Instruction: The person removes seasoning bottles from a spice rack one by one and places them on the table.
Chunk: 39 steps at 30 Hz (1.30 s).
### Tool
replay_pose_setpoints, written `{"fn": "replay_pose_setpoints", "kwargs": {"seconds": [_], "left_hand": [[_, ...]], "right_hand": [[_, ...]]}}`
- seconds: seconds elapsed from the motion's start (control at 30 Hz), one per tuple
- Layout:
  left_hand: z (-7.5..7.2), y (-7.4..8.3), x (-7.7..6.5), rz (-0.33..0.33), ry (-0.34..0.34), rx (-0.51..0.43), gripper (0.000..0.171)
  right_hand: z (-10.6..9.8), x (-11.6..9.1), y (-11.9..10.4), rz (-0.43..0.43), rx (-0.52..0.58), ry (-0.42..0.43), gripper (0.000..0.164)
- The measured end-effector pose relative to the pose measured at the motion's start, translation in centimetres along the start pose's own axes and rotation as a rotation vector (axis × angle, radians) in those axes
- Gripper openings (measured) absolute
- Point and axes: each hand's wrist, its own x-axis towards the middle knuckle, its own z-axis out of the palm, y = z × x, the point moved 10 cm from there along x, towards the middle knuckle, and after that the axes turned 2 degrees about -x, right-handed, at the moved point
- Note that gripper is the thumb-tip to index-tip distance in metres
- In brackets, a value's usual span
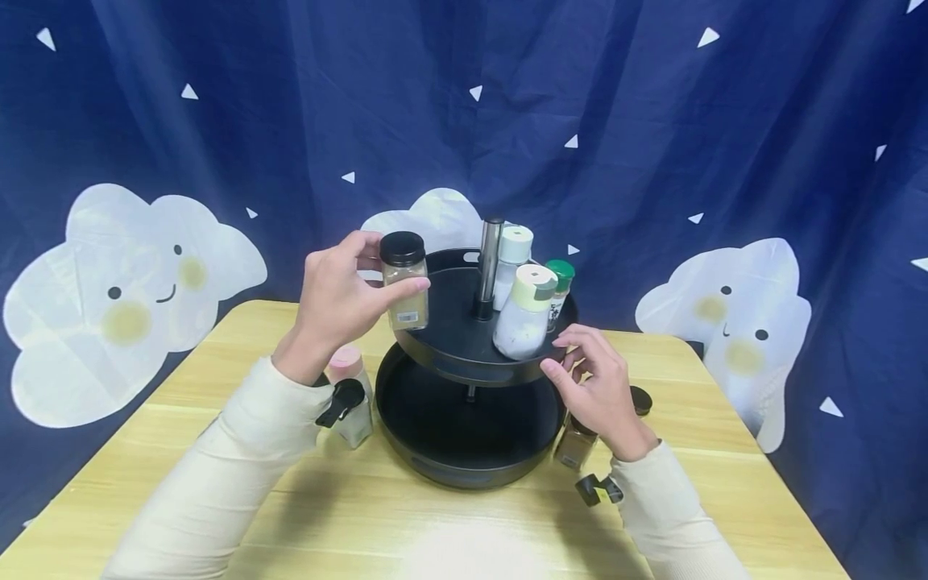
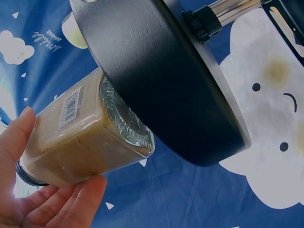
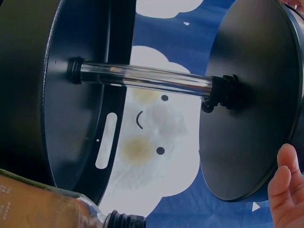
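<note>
Head view takes in the whole layout: a two-tier black stand on a wooden table (image 1: 348, 524), its upper tray (image 1: 449, 302) and lower tray (image 1: 464, 427) joined by a silver post (image 1: 490, 258). On the upper tray stand two white-bodied, pale-capped shakers (image 1: 522, 322) and a green-capped bottle (image 1: 558, 302). A pink-capped jar (image 1: 358, 425) stands left of the lower tray; at its right a brown-filled jar (image 1: 575, 447) is partly covered by the right hand (image 1: 598, 391).

Left wrist view adds what the head view hides: the thick ribbed glass base of the black-lidded square glass jar (image 2: 80, 130), right by the upper tray's outer wall; whether they touch cannot be told. Right wrist view alone bares the upper tray's underside and a slot handle (image 3: 106, 140) in the lower tray's wall.

The left hand (image 1: 337, 286) pinches the square glass jar between thumb and fingers, nearly upright at the upper tray's left edge. The right hand's thumb and fingers are spread and lightly bent beside the opposite rim; contact is unclear.

A barcode label (image 2: 71, 107) marks the held jar. Dark characters on the green-capped bottle and white script (image 2: 46, 42) on the blue curtain (image 1: 406, 80) are unreadable.
</note>
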Motion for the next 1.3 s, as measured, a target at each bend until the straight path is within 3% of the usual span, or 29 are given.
{"fn": "replay_pose_setpoints", "kwargs": {"seconds": [0.5,0.8,1.3], "left_hand": [[-2.4,-1.2,-0.8,-0.043,0.049,0.048,0.059],[-3.0,-2.2,-1.3,-0.108,0.042,0.044,0.062],[-4.0,-2.4,-1.9,-0.100,0.052,0.062,0.061]], "right_hand": [[-0.1,0.0,-0.1,-0.012,0.020,0.010,0.030],[-0.1,0.1,0.0,-0.012,0.015,0.009,0.030],[-0.1,0.0,0.0,-0.020,0.017,0.015,0.030]]}}
